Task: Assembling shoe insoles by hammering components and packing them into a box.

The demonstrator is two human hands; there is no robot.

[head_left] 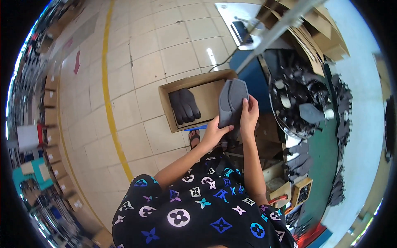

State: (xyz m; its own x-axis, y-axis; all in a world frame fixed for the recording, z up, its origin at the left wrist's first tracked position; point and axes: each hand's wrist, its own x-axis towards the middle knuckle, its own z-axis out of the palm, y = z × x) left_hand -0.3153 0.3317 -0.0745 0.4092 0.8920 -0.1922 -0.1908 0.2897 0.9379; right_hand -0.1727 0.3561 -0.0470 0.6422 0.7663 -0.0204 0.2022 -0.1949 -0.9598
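Note:
Between my two hands is a small stack of long, flat, dark grey moulded pieces (232,101), overlapping and standing over the right end of an open cardboard box. My left hand (216,133) grips the stack's near left corner, thumb across the front. My right hand (249,115) is closed on its right edge, fingers along the side. Inside the box (209,95), more dark pieces (184,106) lie bundled at the left end, with bare cardboard showing beside them. The exact kind of the pieces cannot be made out.
To my right runs a green-topped workbench (320,161) with a heap of black and grey parts (297,95) and rows of dark pieces. A metal post (273,37) slants above it. A yellow floor line (108,99) passes on the left; cartons (53,153) line the far left.

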